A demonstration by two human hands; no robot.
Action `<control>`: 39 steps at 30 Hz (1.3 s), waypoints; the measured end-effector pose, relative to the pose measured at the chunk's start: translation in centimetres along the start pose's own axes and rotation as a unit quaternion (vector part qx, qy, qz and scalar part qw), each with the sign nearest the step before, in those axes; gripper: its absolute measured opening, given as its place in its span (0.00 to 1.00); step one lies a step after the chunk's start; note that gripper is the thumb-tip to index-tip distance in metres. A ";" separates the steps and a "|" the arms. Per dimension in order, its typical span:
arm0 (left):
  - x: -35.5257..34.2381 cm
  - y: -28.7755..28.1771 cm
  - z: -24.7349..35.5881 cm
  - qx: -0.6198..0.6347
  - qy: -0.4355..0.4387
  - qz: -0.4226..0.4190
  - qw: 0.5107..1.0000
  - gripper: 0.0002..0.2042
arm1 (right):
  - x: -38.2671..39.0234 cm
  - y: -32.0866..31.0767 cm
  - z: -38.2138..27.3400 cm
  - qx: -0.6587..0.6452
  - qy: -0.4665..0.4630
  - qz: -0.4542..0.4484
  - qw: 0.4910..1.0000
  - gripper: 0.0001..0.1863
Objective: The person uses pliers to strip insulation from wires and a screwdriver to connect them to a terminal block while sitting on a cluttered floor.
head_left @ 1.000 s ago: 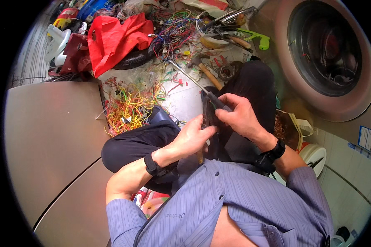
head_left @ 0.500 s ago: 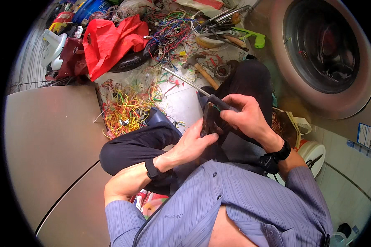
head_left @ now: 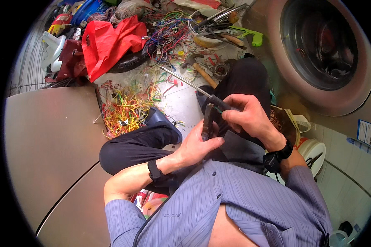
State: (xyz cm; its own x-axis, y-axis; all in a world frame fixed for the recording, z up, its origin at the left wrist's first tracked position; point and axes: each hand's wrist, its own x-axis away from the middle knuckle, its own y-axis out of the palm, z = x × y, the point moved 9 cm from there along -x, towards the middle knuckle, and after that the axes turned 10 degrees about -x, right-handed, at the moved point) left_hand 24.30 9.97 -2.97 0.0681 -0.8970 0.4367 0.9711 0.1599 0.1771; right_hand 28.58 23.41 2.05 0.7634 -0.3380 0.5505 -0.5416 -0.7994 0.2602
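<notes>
My right hand [head_left: 249, 117] is closed round the black handle of a screwdriver [head_left: 187, 82], whose long metal shaft points up and to the left. In my left hand [head_left: 195, 145] is a narrow dark brown, block-like piece [head_left: 207, 122], gripped upright with the thumb along its near side. The top of that piece lies close beside the screwdriver handle. Its exact kind is hard to make out, and its lower part is hidden by my fingers. Both hands are above my lap, between my bent knees.
Yellow and red wire scraps [head_left: 130, 109] lie on the floor beyond my left knee. A hammer [head_left: 204, 75] rests farther ahead, near a tub of tools [head_left: 206, 41] and a red bag [head_left: 111, 45]. A washing machine [head_left: 272, 53] stands right, a metallic panel [head_left: 53, 131] left.
My left hand has turned the dark piece, so it stands more upright and shows a narrower side. The screwdriver stays in my right hand, almost in the same place.
</notes>
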 end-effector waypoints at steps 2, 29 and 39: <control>0.0 0.0 0.1 0.006 -0.005 0.017 1.000 0.17 | 0.2 0.1 0.2 -0.002 0.001 0.002 1.000 0.08; -4.2 -3.2 6.0 -0.421 0.207 0.132 0.873 0.11 | 7.3 -9.1 -4.7 0.161 -0.171 0.147 0.961 0.13; -6.9 -3.0 4.8 -0.486 0.200 0.085 0.847 0.08 | 9.4 -15.0 -1.2 0.087 -0.130 0.140 0.978 0.11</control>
State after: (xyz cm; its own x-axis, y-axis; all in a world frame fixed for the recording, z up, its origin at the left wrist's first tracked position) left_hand 19.78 17.66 -2.28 0.1094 -0.9939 0.0146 0.6564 0.0612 -0.7519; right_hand 43.47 32.82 4.31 0.6694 -0.6532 0.3538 -0.6917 -0.7218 -0.0238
